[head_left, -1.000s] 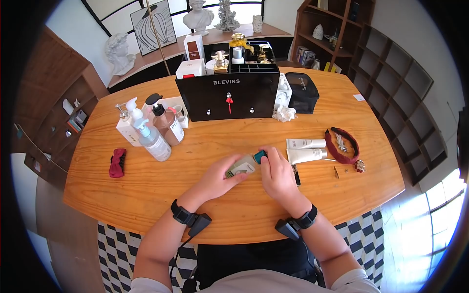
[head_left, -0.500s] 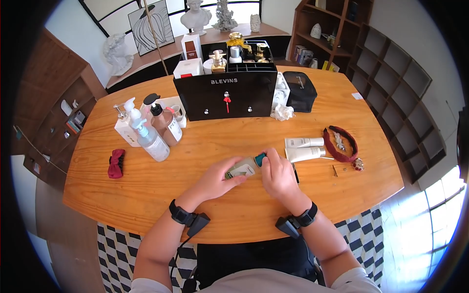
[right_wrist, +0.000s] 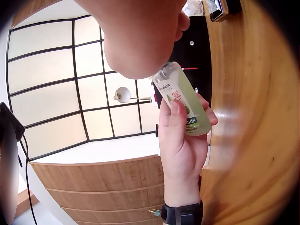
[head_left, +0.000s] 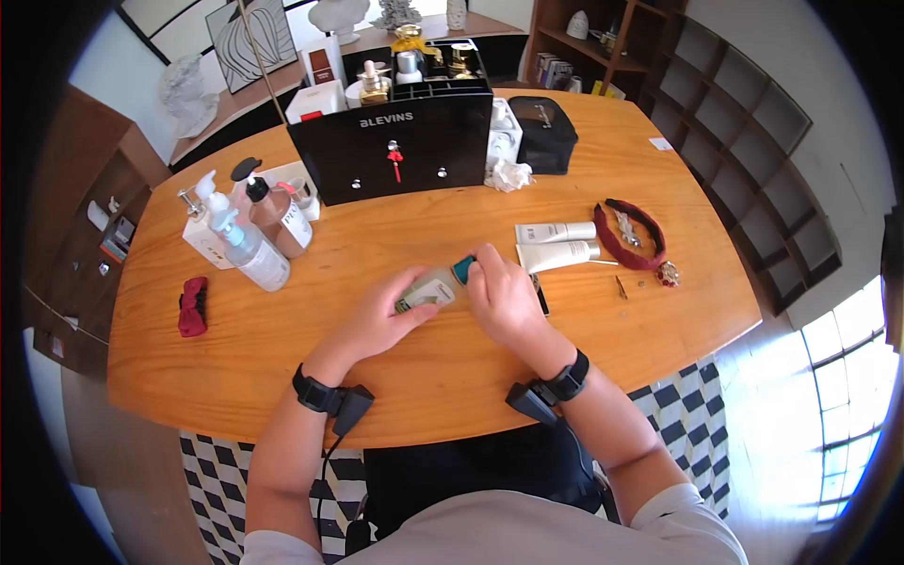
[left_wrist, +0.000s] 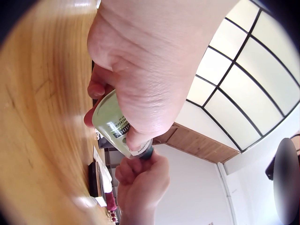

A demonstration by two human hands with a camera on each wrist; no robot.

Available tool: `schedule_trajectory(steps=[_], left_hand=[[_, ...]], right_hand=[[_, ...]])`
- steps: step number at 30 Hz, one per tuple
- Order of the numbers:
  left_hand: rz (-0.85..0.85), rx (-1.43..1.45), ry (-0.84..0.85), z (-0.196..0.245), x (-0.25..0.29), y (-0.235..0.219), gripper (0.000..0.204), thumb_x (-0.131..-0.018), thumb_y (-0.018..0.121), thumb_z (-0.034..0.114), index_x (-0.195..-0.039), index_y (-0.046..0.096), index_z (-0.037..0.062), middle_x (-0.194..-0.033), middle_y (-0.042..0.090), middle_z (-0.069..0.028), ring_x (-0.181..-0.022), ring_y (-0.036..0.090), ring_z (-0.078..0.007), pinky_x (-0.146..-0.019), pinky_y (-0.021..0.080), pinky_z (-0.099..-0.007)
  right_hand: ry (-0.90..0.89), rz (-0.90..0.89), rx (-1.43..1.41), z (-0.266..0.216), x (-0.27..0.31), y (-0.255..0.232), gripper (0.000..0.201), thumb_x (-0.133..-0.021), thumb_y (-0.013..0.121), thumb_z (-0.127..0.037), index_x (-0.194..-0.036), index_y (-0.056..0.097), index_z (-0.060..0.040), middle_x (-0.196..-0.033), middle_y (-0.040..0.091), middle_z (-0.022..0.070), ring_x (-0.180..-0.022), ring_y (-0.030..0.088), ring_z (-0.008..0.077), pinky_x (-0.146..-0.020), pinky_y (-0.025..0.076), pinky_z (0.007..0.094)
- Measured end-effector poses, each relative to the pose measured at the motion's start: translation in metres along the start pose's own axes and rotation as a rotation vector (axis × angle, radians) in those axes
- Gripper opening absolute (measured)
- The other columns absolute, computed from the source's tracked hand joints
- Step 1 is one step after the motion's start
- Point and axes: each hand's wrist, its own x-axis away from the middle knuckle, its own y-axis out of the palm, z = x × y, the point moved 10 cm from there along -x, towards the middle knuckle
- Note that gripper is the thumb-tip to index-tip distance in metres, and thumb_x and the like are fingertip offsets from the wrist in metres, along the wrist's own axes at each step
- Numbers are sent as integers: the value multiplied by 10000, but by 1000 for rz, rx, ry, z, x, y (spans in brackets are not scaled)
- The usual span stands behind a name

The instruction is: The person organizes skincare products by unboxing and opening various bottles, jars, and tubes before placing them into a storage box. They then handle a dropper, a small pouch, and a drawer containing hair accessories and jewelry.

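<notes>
In the head view my left hand [head_left: 381, 306] grips a small clear bottle of pale green hand sanitizer [head_left: 429, 290], its thumb along the label. The bottle lies tilted over the wooden table, neck toward the right. At that neck my right hand [head_left: 504, 294] pinches the teal cap [head_left: 462, 269] between thumb and curled fingers. From the left wrist, the dark cap [left_wrist: 147, 152] shows between the bottle and the right fingers. The right wrist view has the label of the sanitizer bottle [right_wrist: 183, 101] facing it, with the cap hidden behind my right hand.
Pump bottles [head_left: 252, 254] stand at the left, beside a red bow clip [head_left: 193, 307]. A black cosmetics organizer [head_left: 391, 151] is at the back. On the right lie two white tubes [head_left: 557, 254], a dark red headband [head_left: 650, 254] and small jewellery. A thin black item [head_left: 540, 297] lies beside my right hand.
The head view has shifted, so the table's things appear farther left and higher. Both hands keep their hold on the bottle and cap, with little visible change between them.
</notes>
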Motion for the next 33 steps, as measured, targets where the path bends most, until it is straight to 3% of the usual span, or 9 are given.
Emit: schedule_trajectory(steps=[5, 8, 11, 14, 17, 20, 26, 29, 33], left_hand=[[-25, -46, -61, -1, 0, -2, 507, -941, 718, 194, -1360, 522, -14, -1236, 635, -124, -1117, 609, -199, -968, 483, -324], [-15, -26, -42, -5, 2, 0, 493, -942, 719, 215, -1340, 533, -10, -1196, 649, -136, -1080, 624, -209, -942, 492, -328], [-44, 48, -68, -3, 0, 2, 505, -952, 712, 217, -1361, 507, 5, -1212, 629, -101, -1099, 594, -179, -950, 483, -319], [-76, 57, -63, -2, 0, 6, 520, -972, 691, 223, -1391, 462, 19, -1238, 596, -67, -1112, 567, -150, -955, 477, -310], [-77, 189, -71, -9, 2, 10, 528, -992, 667, 240, -1409, 427, 23, -1251, 571, -60, -1102, 562, -142, -946, 480, -307], [-37, 345, -105, -17, 0, 9, 531, -1004, 651, 259, -1417, 413, 25, -1259, 555, -56, -1106, 555, -137, -944, 481, -304], [21, 249, -58, -10, 1, 6, 501, -1013, 633, 290, -1394, 435, 32, -1277, 566, -78, -1174, 548, -161, -988, 466, -324], [-22, 251, -64, -6, 1, 15, 500, -1018, 624, 293, -1401, 433, 35, -1294, 571, -91, -1198, 549, -174, -1013, 453, -334], [-89, 275, -72, -9, 2, 26, 509, -1025, 613, 281, -1427, 412, 40, -1289, 569, -82, -1201, 549, -181, -1026, 447, -342]], right_hand=[[59, 0, -100, 8, 0, -3, 180, -996, 467, -127, -1036, 571, 14, -780, 643, 263, -710, 632, 455, -650, 511, 497], [70, 20, -264, 15, -2, -2, 239, -1011, 427, -153, -1061, 595, 10, -685, 611, 160, -569, 584, 329, -557, 466, 412], [588, -208, -1141, 52, 3, 37, 286, -1028, 389, -203, -1102, 603, -27, -617, 493, 25, -486, 422, 168, -485, 352, 306], [780, -287, -1505, 40, 12, 48, 305, -1051, 386, -260, -1163, 598, -72, -642, 388, -44, -503, 312, 97, -482, 255, 238], [910, -347, -1661, 47, 20, 64, 312, -1065, 405, -312, -1159, 589, -78, -671, 408, -36, -517, 333, 93, -491, 288, 244], [850, -286, -1691, 46, 17, 65, 355, -1076, 417, -391, -1145, 591, -89, -696, 433, -32, -551, 372, 97, -507, 299, 247], [430, -128, -1014, 47, 4, 49, 258, -1004, 655, -293, -1076, 624, -48, -880, 619, -18, -781, 544, 74, -693, 426, 233], [409, -73, -1110, 41, 5, 45, 235, -971, 708, -235, -1079, 654, -33, -1012, 679, 4, -919, 580, 74, -835, 449, 246], [440, -156, -1214, 44, 9, 56, 250, -977, 695, -221, -1136, 672, -29, -1078, 695, 19, -1016, 594, 99, -934, 452, 287]])
